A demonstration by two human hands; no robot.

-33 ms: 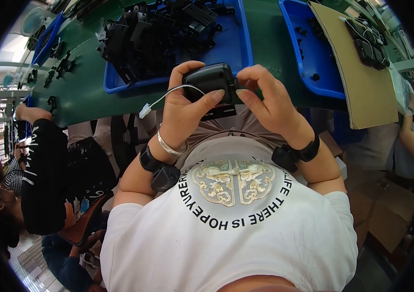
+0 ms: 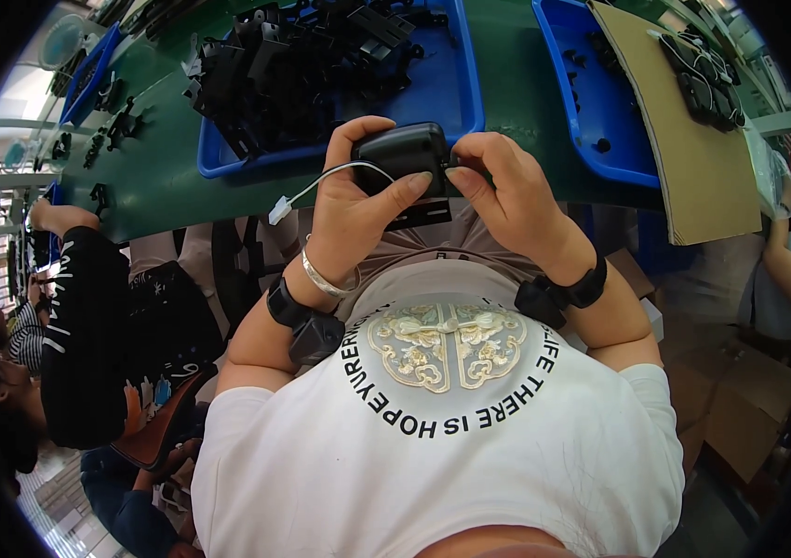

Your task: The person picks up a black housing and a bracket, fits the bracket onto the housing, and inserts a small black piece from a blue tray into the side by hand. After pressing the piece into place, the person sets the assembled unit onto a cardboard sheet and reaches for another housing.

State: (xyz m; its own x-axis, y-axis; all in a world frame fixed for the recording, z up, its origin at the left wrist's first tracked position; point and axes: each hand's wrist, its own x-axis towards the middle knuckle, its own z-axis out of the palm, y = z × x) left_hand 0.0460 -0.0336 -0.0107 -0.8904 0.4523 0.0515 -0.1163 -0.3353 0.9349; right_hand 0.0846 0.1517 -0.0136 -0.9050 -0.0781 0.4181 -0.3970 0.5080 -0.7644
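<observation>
My left hand (image 2: 355, 200) is wrapped round a glossy black plastic housing (image 2: 402, 149), thumb across its near side and fingers behind it. From under the thumb a thin white cable (image 2: 328, 174) curves out to the left and ends in a white connector (image 2: 279, 210). Below the housing shows a black slotted bracket (image 2: 421, 216); whether it is joined to the housing I cannot tell. At the housing's right end my right hand (image 2: 516, 200) is closed in a pinch, thumb and forefinger against a small dark bit that its fingertips mostly hide.
Beyond my hands a blue tray (image 2: 476, 88) holds a heap of black metal brackets (image 2: 293, 79). Another blue tray (image 2: 614, 166) with small black parts stands right, beside a cardboard sheet (image 2: 717, 200) bearing black devices with white cables (image 2: 707, 93). A co-worker's arm (image 2: 79, 298) reaches the green table (image 2: 158, 195) from the left.
My right hand has shifted very slightly left, closer against the housing's end. The housing has barely moved to the right in my left hand.
</observation>
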